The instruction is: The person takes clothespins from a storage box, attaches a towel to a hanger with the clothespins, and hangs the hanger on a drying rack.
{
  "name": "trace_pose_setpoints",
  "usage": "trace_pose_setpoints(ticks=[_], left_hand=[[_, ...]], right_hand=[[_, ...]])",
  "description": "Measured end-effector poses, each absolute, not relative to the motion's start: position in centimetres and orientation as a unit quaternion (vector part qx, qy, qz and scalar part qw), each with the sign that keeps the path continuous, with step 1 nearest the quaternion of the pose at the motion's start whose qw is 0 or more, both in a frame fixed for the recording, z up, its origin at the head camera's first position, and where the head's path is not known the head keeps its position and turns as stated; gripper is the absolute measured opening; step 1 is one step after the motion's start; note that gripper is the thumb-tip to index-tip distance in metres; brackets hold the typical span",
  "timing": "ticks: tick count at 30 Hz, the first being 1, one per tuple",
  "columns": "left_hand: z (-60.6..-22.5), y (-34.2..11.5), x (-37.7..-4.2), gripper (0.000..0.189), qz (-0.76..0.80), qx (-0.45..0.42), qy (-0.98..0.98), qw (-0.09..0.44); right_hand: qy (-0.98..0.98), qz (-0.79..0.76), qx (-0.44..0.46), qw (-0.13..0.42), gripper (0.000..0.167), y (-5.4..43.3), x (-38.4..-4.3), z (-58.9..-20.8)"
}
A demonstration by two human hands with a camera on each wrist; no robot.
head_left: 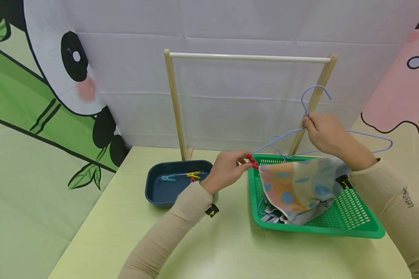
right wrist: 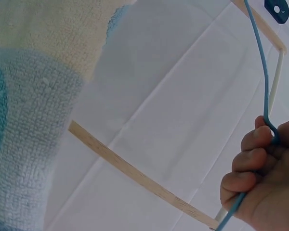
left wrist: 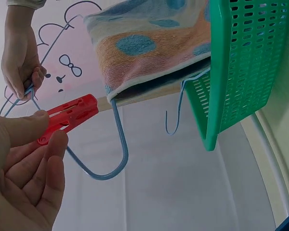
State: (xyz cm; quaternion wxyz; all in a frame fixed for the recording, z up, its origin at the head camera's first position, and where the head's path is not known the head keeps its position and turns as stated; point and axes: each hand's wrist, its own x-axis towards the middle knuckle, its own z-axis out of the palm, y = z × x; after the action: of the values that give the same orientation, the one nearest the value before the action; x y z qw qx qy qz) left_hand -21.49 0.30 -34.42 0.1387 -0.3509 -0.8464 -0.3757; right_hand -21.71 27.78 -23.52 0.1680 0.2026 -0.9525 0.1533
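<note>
My right hand (head_left: 326, 133) grips a blue wire hanger (head_left: 279, 137) just below its hook, fingers curled round the wire in the right wrist view. A spotted towel (head_left: 300, 186) in cream, orange and blue hangs on this hanger, above the green basket (head_left: 317, 231). With thumb and fingers, my left hand (head_left: 228, 168) pinches a red clothespin (left wrist: 72, 115). Its tip points at the towel's corner beside the rounded hanger end; in the left wrist view a small gap shows between clothespin and towel.
A dark blue tray (head_left: 160, 197) at left holds a blue clothespin (head_left: 168, 178), a yellow clothespin (head_left: 193, 174) and something red, partly hidden. A wooden rack with a white rod (head_left: 248, 57) stands behind. Another hanger (left wrist: 176, 115) and grey cloth lie in the basket.
</note>
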Motion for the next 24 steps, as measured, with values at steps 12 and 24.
trace_pose_setpoints(ticks=[12, 24], left_hand=[[-34.0, 1.7, -21.3, 0.014, -0.288, -0.371, -0.861, 0.195], [-34.0, 2.7, -21.2, 0.01, -0.248, -0.392, -0.849, 0.253]], right_hand=[[-0.952, 0.157, 0.202, 0.168, 0.033, 27.9, -21.5, -23.6], [-0.949, 0.158, 0.211, 0.176, 0.032, 28.0, -21.6, -23.9]])
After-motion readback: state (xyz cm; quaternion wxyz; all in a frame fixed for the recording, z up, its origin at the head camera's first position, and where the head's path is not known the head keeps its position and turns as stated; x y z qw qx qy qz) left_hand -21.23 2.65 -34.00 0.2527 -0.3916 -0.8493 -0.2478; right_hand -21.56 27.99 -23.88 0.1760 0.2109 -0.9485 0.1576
